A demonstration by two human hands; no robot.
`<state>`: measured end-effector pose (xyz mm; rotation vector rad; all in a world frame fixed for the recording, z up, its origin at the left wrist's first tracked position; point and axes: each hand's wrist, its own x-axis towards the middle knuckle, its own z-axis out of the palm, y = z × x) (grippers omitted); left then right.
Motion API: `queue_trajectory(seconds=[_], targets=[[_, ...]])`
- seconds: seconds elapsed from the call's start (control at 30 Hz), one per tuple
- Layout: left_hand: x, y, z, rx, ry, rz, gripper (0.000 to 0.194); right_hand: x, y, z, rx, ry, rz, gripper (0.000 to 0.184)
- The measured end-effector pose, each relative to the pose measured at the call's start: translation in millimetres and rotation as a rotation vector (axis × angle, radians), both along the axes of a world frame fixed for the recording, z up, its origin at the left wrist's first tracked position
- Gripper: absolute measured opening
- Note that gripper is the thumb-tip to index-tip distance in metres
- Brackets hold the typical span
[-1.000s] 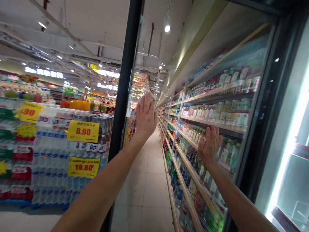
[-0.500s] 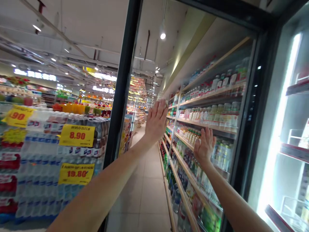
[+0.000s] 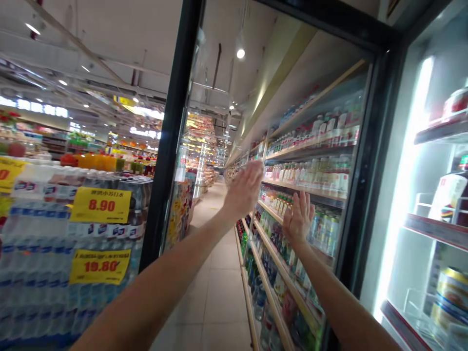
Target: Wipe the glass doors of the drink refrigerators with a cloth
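A tall glass door [image 3: 223,63] with a black frame [image 3: 171,139] stands open in front of me. My left hand [image 3: 244,191] is raised flat at the middle of the pane, its fingers stretched and somewhat blurred. Lower and to the right, my right hand [image 3: 299,219] also lies flat, fingers up and slightly apart. Both palms face the glass and seem to press on it; the exact contact is hard to see. Neither hand holds anything. Shelves of bottled drinks [image 3: 309,170] show in the pane, seen through it or mirrored.
At right is a lit cooler with shelves [image 3: 437,229], a carton [image 3: 448,195] and a yellow can [image 3: 451,297]. Stacked water bottles [image 3: 36,273] with yellow price signs [image 3: 100,204] stand at left. A tiled floor [image 3: 223,292] shows in the pane.
The door frame, price signs and cooler have shifted left in view, showing more of the cooler's contents. My left hand has slid rightward across the pane; my right hand stays raised and flat.
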<state>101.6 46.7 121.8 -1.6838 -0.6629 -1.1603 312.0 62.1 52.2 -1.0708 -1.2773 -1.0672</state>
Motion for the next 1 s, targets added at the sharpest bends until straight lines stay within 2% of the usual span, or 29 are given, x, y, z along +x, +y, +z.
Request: queue_trajectory(seconds=[0.07,0.13,0.23,0.3,0.37,0.47,0.53,0.6,0.67,0.73,0.8,0.9,0.97,1.0], targets=[[16,-1,-15.5,0.001,0.234,0.002,0.048,0,0,0.2,-0.005,-0.001,0.003,0.053],[13,-3,-12.5,-0.008,0.247,0.019,0.047,1,0,0.3,-0.004,-0.010,0.003,0.053],[-14,-4,15.3,-0.028,-0.131,0.057,0.046,1,0,0.6,-0.005,-0.009,0.002,0.053],[-27,-5,25.2,-0.025,-0.314,0.041,0.047,1,0,0.7,-0.007,-0.005,0.003,0.054],[-24,-7,15.8,-0.025,-0.254,0.017,0.049,1,0,0.7,-0.011,0.000,0.005,0.054],[-11,-8,-15.6,-0.017,0.180,0.008,0.050,1,1,0.1,-0.018,-0.001,0.012,0.054],[-15,-7,-23.6,-0.015,0.350,0.023,0.050,2,2,-0.5,-0.017,-0.008,0.017,0.054],[-33,-5,-14.1,-0.019,0.215,0.044,0.050,2,4,-1.2,-0.005,-0.012,0.018,0.055],[-52,-4,1.4,-0.006,-0.095,0.057,0.049,2,6,-1.7,0.006,-0.011,0.018,0.055],[-57,-5,5.6,0.018,-0.305,0.063,0.050,2,6,-2.0,0.010,-0.005,0.019,0.055],[-46,-9,-8.3,0.023,-0.239,0.073,0.051,2,6,-2.0,0.007,0.002,0.021,0.055],[-25,-12,-38.4,0.006,0.196,0.092,0.051,2,5,-1.8,0.005,0.002,0.021,0.055],[-27,-11,-41.1,0.006,0.229,0.104,0.050,2,4,-1.5,0.002,-0.005,0.022,0.055],[-35,-10,-35.4,0.011,0.136,0.107,0.050,3,4,-1.4,0.001,-0.006,0.023,0.055]])
